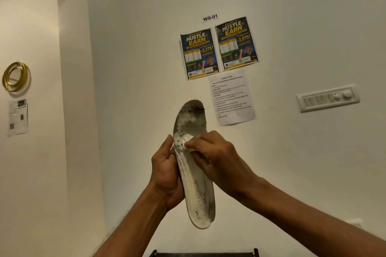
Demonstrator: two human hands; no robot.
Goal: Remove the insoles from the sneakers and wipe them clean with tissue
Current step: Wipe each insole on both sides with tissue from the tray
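I hold a worn white insole (191, 123) upright in front of the wall, its toe end dark grey and speckled with dirt, its heel end pointing down toward me. My left hand (166, 173) grips the insole's left edge around the middle, thumb up along the edge. My right hand (215, 156) pinches a small wad of white tissue (188, 142) and presses it against the insole's face just below the dirty toe area. No sneakers are in view.
A cream wall stands close ahead with two posters (219, 48), a printed task sheet (231, 98) and a switch panel (328, 98). A gold ring ornament (15, 76) hangs on the left wall. The top of a dark rack (204, 253) shows at the bottom edge.
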